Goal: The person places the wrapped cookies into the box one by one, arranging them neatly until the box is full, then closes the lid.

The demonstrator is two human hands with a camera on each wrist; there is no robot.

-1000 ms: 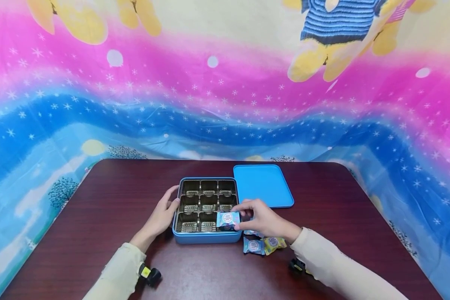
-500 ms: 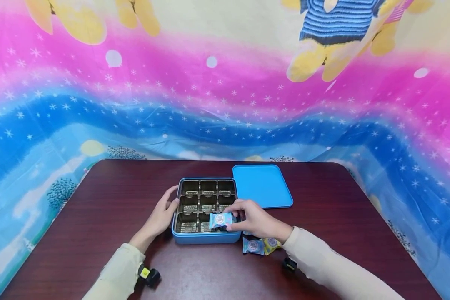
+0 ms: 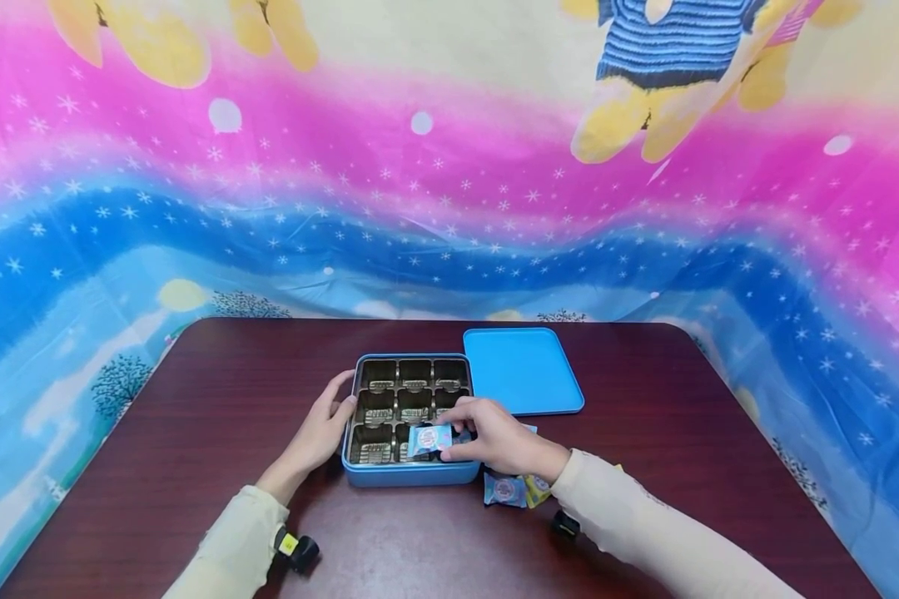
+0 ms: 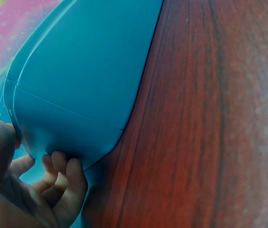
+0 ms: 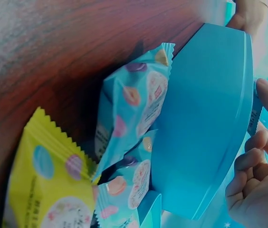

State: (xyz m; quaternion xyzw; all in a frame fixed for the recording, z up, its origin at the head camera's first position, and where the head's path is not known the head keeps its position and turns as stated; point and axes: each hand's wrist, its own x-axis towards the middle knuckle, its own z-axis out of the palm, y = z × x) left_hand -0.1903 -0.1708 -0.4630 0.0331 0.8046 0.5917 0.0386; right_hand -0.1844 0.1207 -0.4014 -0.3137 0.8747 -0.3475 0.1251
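A blue tin (image 3: 412, 475) stands on the table, its dark plastic insert (image 3: 398, 408) split into several compartments. My left hand (image 3: 317, 434) holds the tin's left side; in the left wrist view the fingertips (image 4: 75, 167) press its wall near a corner. Over the front row of compartments, my right hand (image 3: 498, 437) pinches a blue-wrapped candy (image 3: 427, 439) between thumb and fingers. Only an edge of that packet shows past the tin in the right wrist view. A bit of blue shows behind the right fingers at the front right compartment; what it is, I cannot tell.
A flat blue lid (image 3: 524, 370) lies at the tin's back right. Beside the tin's right front corner lie a blue packet (image 3: 505, 491) and a yellow packet (image 3: 536, 491), with another blue packet (image 5: 133, 187) close by. A patterned cloth (image 3: 419, 208) hangs behind the table (image 3: 270, 358).
My right hand has carried the blue-wrapped candy leftward, from above the front right compartment to above the front middle one. The left hand stays at the tin's side.
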